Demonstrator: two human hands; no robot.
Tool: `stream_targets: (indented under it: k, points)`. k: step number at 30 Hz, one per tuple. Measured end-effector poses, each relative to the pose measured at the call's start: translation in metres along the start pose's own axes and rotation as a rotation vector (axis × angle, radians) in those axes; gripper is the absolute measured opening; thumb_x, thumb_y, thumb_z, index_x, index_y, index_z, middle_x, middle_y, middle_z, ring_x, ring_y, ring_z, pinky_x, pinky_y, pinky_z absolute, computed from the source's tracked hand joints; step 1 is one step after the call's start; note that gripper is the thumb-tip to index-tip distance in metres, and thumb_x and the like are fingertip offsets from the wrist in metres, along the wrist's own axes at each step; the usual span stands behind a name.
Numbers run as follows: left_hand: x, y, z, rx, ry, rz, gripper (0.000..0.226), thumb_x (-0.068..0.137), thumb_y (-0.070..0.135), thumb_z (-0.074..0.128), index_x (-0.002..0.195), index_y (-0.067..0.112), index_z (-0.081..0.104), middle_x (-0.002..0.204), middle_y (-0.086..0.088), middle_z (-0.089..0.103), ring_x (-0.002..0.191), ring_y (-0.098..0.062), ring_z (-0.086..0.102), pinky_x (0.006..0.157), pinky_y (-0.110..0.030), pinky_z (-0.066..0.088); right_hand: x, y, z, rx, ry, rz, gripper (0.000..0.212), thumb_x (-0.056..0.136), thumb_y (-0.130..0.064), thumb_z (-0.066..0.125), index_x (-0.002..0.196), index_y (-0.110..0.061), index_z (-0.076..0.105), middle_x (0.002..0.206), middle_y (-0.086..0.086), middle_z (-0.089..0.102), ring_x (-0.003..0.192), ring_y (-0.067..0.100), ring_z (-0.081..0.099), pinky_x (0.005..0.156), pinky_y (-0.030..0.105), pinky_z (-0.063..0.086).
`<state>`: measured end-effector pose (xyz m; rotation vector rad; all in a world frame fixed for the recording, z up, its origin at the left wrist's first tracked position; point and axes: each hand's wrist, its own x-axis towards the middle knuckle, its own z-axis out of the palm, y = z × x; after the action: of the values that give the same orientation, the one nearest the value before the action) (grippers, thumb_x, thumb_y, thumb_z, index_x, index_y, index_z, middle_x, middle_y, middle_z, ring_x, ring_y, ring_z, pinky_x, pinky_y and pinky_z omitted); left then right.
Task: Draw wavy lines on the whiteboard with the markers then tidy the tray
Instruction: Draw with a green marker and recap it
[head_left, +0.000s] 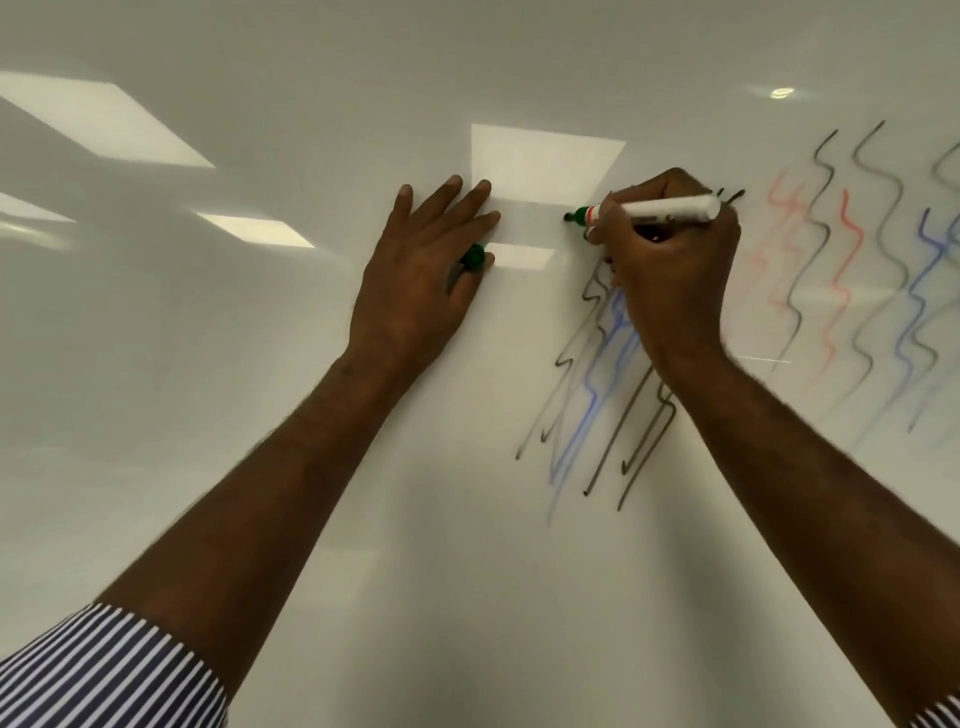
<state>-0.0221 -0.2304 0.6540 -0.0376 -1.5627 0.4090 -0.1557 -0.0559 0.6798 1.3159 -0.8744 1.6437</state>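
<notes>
I am holding the marker (655, 209) against the whiteboard (467, 545) in my right hand (670, 270), fingers curled tight round its white barrel. Its long axis is lying nearly level across the board, the green tip pointing left, the blunt end pointing right toward the older wavy lines (857, 270). The marker is sitting at the top of the nearest cluster of lines (597, 395), just left of the red, black and blue waves.

I am judging that my right palm is lying over lines already drawn, so dragging it down could smear them; some strokes below my wrist are already looking blurred, though that may be the camera. With the barrel lying so flat, the tip may be skipping or lifting off the board.

Left of the marker, my left hand (421, 280) is pressing flat on the board, fingers straight, the green cap (474, 257) tucked between two of them. It could be slipping free there. I am not seeing the tray.
</notes>
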Motion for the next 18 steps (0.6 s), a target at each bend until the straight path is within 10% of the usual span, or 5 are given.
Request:
stream_targets:
  k: [4, 18]
  points:
    - [0.0, -0.001, 0.002, 0.011, -0.007, 0.002, 0.04, 0.1, 0.019, 0.056, 0.139, 0.011, 0.058, 0.152, -0.007, 0.047, 0.146, -0.025, 0.037, 0.124, -0.052, 0.019, -0.031, -0.001, 0.001, -0.064, -0.101, -0.113, 0.012, 0.085, -0.011, 0.076, 0.081, -0.001, 0.07, 0.075, 0.001, 0.069, 0.065, 0.008, 0.061, 0.058, 0.031, 0.05]
    - [0.0, 0.0, 0.0, 0.004, -0.017, -0.006, 0.039, 0.1, 0.02, 0.053, 0.138, 0.011, 0.058, 0.153, -0.008, 0.047, 0.146, -0.026, 0.037, 0.124, -0.051, 0.018, -0.117, -0.01, -0.01, -0.048, -0.282, -0.119, 0.005, 0.084, -0.004, 0.075, 0.08, -0.005, 0.072, 0.077, 0.001, 0.07, 0.067, 0.014, 0.065, 0.059, 0.033, 0.05]
